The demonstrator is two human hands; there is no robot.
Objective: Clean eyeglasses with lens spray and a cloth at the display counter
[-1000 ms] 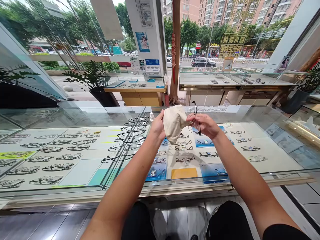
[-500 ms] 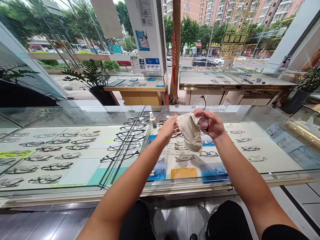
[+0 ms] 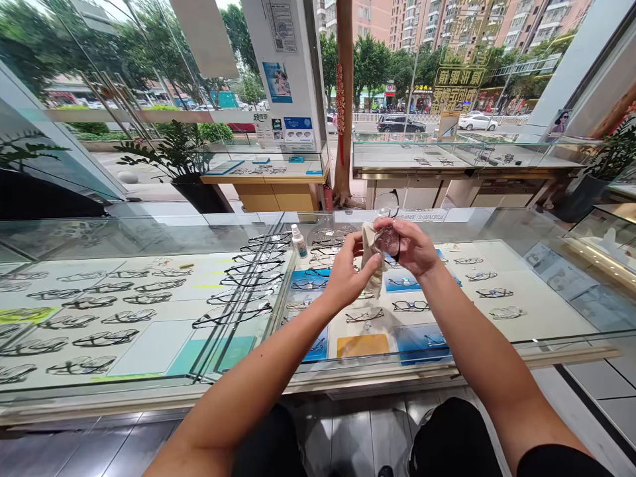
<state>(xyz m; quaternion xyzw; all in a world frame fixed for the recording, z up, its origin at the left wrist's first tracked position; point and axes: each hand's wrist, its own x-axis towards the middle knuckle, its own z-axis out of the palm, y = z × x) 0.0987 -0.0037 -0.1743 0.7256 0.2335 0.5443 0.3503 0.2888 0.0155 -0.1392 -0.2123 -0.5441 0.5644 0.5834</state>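
My right hand (image 3: pixel 416 246) grips a pair of eyeglasses (image 3: pixel 396 204) with a dark upper rim; one lens stands above the fingers, the other lies near the palm. In my left hand (image 3: pixel 350 270) is a beige cleaning cloth (image 3: pixel 370 255), bunched between thumb and fingers and pressed close against the glasses. Both hands are held above the glass display counter (image 3: pixel 318 375). Just left of them a small white spray bottle (image 3: pixel 299 242) stands upright on the counter top. Part of the frame is hidden by fingers and cloth.
A row of eyeglasses (image 3: pixel 253 281) lies on the counter top to the left. Several more frames (image 3: pixel 411 306) sit inside the case, beside blue pads and a yellow pad (image 3: pixel 362 345). Further showcases (image 3: pixel 271 171) stand by the window with a potted plant (image 3: pixel 191 179).
My left hand has turned and moved right, nearer the glasses. The cloth that hung spread out is now gathered in its grip. The right hand still holds the eyeglasses.
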